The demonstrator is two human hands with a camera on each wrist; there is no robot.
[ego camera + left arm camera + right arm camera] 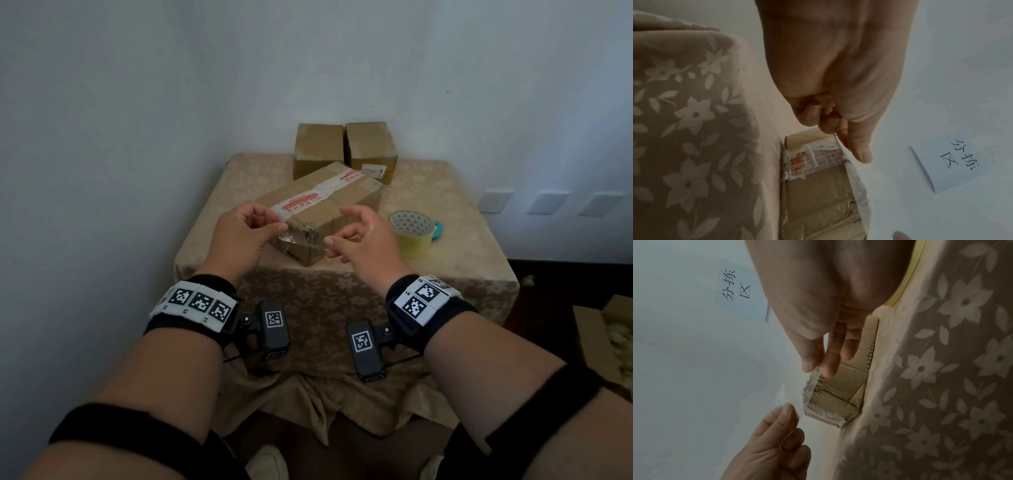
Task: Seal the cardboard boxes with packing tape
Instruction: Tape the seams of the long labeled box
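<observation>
a long cardboard box (318,209) lies at an angle on a small table draped in a floral beige cloth (445,246), its top sealed with white tape printed in red. the left hand (239,233) hovers at the box's near end, fingers curled and thumb extended; whether it pinches a clear strip of tape there cannot be told. the right hand (363,236) floats just beside the same end, fingers loosely bent, holding nothing. a yellow tape roll (411,233) stands to the right of the box (two smaller boxes (342,147) sit behind, against the wall).
</observation>
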